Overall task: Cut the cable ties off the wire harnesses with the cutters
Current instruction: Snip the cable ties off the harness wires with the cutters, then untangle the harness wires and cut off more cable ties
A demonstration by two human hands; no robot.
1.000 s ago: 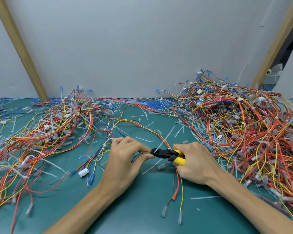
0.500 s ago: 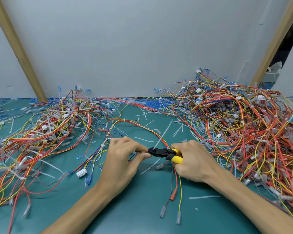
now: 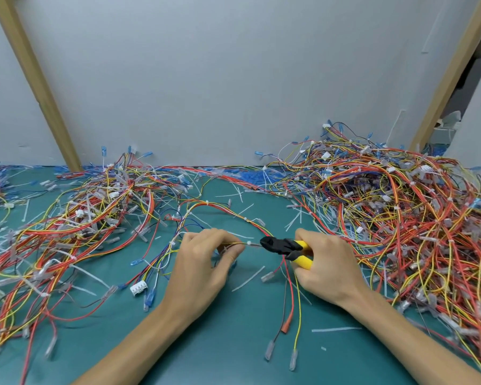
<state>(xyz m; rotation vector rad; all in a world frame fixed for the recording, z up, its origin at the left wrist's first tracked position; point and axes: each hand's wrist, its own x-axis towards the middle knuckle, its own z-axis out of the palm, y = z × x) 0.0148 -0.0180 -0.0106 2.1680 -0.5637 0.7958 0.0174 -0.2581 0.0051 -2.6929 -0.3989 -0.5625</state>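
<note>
A thin wire harness (image 3: 222, 208) of red, yellow and blue wires loops over the green mat in front of me. My left hand (image 3: 203, 262) pinches a short stretch of it between thumb and fingers. A small white cable tie (image 3: 249, 242) sits on that stretch, just right of my fingertips. My right hand (image 3: 328, 268) grips the yellow-handled cutters (image 3: 285, 247); their black jaws point left and meet the wires right beside the tie. Loose wire ends with red and clear terminals hang down below the cutters.
A large heap of tied harnesses (image 3: 406, 218) fills the right side. Another spread of harnesses (image 3: 75, 226) covers the left. Cut white tie pieces (image 3: 336, 329) lie scattered on the green mat (image 3: 233, 343). A grey wall with two slanted wooden battens stands behind.
My left hand has slid slightly left along the wires, which uncovers the white tie. The cutter jaws stay at the wire next to it. The camera has shifted a little.
</note>
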